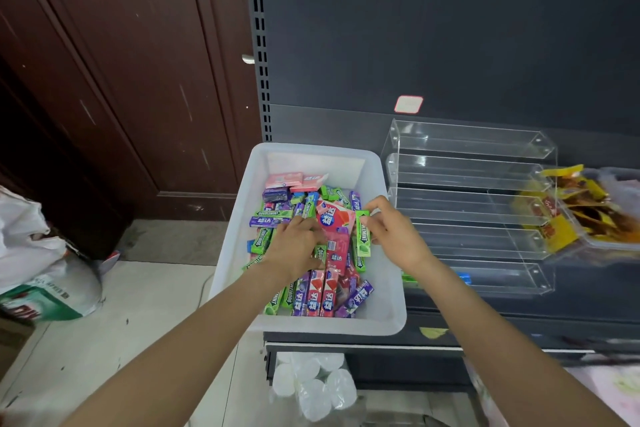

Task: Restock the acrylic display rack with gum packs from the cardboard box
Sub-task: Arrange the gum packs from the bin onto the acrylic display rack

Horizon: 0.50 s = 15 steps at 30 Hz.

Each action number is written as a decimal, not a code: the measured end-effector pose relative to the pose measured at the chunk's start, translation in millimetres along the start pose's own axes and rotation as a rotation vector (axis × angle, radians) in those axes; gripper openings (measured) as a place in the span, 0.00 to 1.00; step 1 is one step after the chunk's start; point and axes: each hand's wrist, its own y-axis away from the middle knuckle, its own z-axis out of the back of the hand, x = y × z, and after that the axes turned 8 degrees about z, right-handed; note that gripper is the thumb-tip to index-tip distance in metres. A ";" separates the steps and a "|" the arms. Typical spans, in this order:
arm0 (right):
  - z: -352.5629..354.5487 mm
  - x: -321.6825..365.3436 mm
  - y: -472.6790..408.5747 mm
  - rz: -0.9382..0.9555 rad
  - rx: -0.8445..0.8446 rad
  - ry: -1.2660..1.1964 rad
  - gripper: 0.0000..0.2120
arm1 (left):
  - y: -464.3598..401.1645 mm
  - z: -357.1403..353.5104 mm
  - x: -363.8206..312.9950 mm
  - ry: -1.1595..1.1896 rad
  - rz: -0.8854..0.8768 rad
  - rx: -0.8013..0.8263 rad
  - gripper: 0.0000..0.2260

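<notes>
Green packs [270,214] in the white plastic bin [231,229] read DOUBLEMINT; the purple and pink packs [328,295] carry Chinese characters, as does a pink pouch [334,217] lying between the two hands. The right hand [393,231] has its fingers [372,210] pinched together on the top end of a green DOUBLEMINT pack [362,238], held upright over the pile. The left hand [297,246] rests palm down on the packs, fingers spread and slightly curled, touching a green pack; whether it grips anything cannot be told. The clear acrylic rack [471,204] stands just right of the right hand, on the dark shelf [519,308].
</notes>
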 end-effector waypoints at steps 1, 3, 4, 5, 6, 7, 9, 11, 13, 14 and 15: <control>0.3 0.0 0.5 -0.007 -0.003 0.010 0.02 | -0.1 -1.0 0.9 0.023 0.001 -0.017 0.19; 1.4 -1.3 1.2 -0.016 0.001 0.059 0.06 | 0.2 0.4 0.7 0.078 0.006 -0.048 0.15; 2.8 -1.9 1.4 -0.009 0.006 0.072 0.09 | 0.4 2.8 -0.3 0.128 0.016 -0.066 0.13; 4.6 -2.5 1.7 0.008 0.010 0.072 0.13 | 0.5 5.6 -1.4 0.196 0.030 -0.083 0.11; 6.8 -1.7 3.1 0.028 0.010 0.061 0.15 | 1.6 10.0 -3.5 0.288 0.049 -0.095 0.08; 9.6 -1.3 4.3 0.040 -0.002 0.045 0.17 | 2.7 14.7 -6.2 0.401 0.071 -0.103 0.06; 17.9 -2.1 7.3 0.060 -0.086 0.007 0.16 | 4.9 25.4 -14.4 0.638 0.127 -0.149 0.05; 29.2 -7.3 12.7 0.081 -0.201 -0.036 0.12 | 5.4 35.1 -26.5 0.832 0.184 -0.240 0.07; 42.6 -18.8 20.7 0.116 -0.270 -0.065 0.10 | 3.2 39.7 -41.0 0.980 0.198 -0.316 0.08; 49.6 -26.0 25.5 0.129 -0.286 -0.053 0.10 | 1.5 40.2 -49.1 1.036 0.196 -0.322 0.08; 56.6 -33.9 30.7 0.132 -0.296 -0.025 0.11 | -0.6 38.9 -57.2 1.074 0.197 -0.311 0.08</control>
